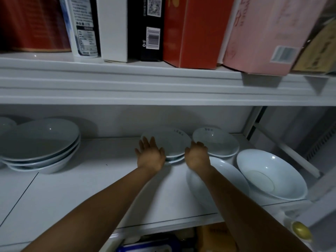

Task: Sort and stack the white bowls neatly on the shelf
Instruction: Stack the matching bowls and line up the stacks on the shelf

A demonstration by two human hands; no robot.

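Both grips are set at the middle stack on the shelf (pixel 109 188).

Nearest, a near bowl (pixel 231 176) is partly covered by the right forearm, and a right bowl (pixel 269 171) is seen just beside it at the shelf's right end. Further in, the left grip (pixel 150 155) is held with fingers straight and spread against the left side of the middle stack (pixel 171 142). The right grip (pixel 197 157) is placed at that stack's right rim with fingers curled; whether the rim is actually pinched cannot be told. A back stack (pixel 218 144) is seen just right of the middle one, and a left stack (pixel 40 142) of wider bowls well apart at the left. Above, boxes (pixel 190 33) are lined up on the upper shelf (pixel 127 84).
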